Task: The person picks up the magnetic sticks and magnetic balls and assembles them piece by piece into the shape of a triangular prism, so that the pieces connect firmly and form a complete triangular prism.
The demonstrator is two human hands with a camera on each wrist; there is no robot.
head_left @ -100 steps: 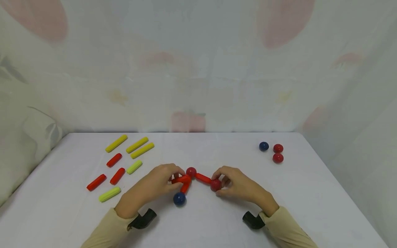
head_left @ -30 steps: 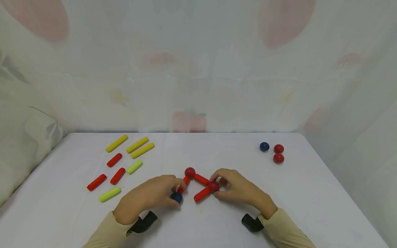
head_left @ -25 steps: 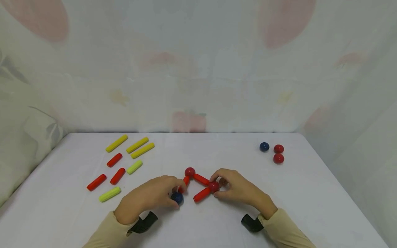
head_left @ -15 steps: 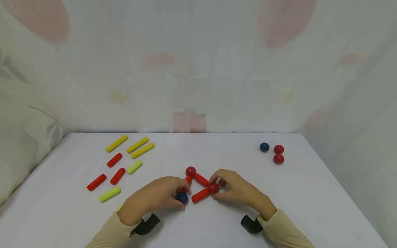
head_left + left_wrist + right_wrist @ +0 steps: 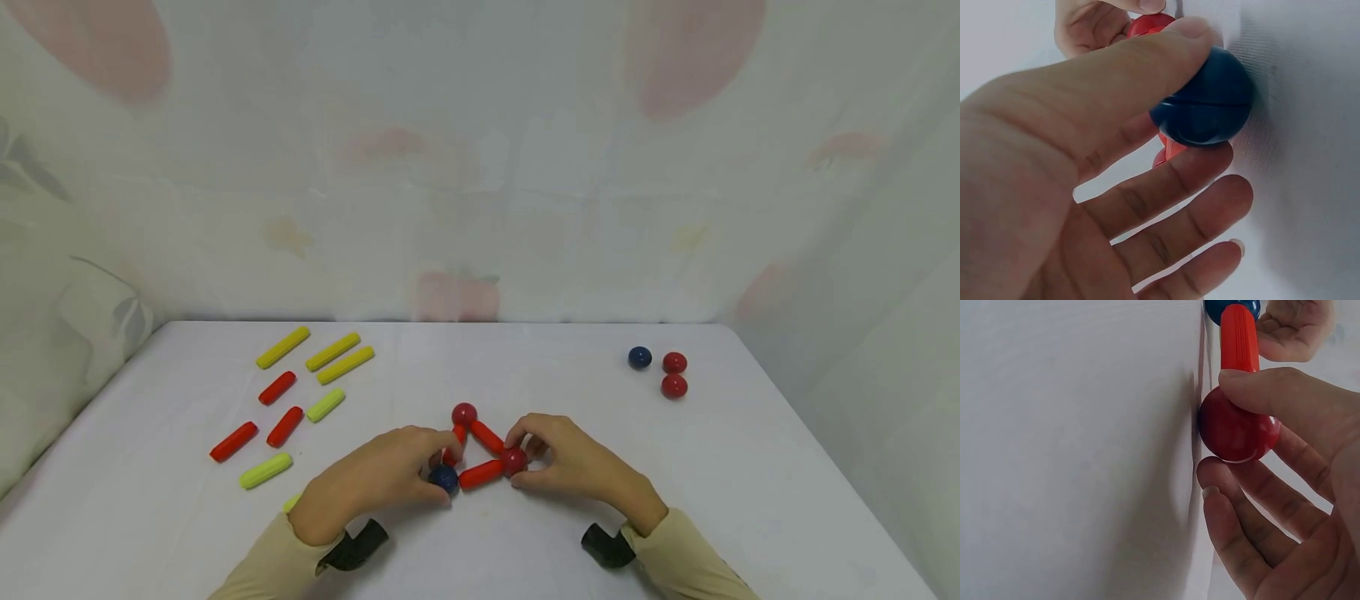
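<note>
My left hand (image 5: 382,471) pinches a dark blue ball (image 5: 443,478) between thumb and fingers; the left wrist view shows the same blue ball (image 5: 1210,100) close up. My right hand (image 5: 573,458) grips a red ball (image 5: 513,461), also seen as a glossy red ball (image 5: 1238,428) in the right wrist view. A red rod (image 5: 481,475) runs from that ball to the blue one, its far end at or touching it. Another red rod (image 5: 488,437) joins the held red ball to a red ball (image 5: 464,415) at the top. A third rod (image 5: 459,437), partly hidden by left fingers, links top and blue balls.
On the left of the white table (image 5: 525,358) lie yellow rods (image 5: 282,347), loose red rods (image 5: 233,442) and lime-green rods (image 5: 266,471); one green piece is partly behind the left wrist. At the back right sit a blue ball (image 5: 640,358) and two red balls (image 5: 674,386).
A red rod has gone from the left hand onto the right-hand red ball. The left hand has since taken the blue ball and moved right, closing the gap to the rod's free end.
</note>
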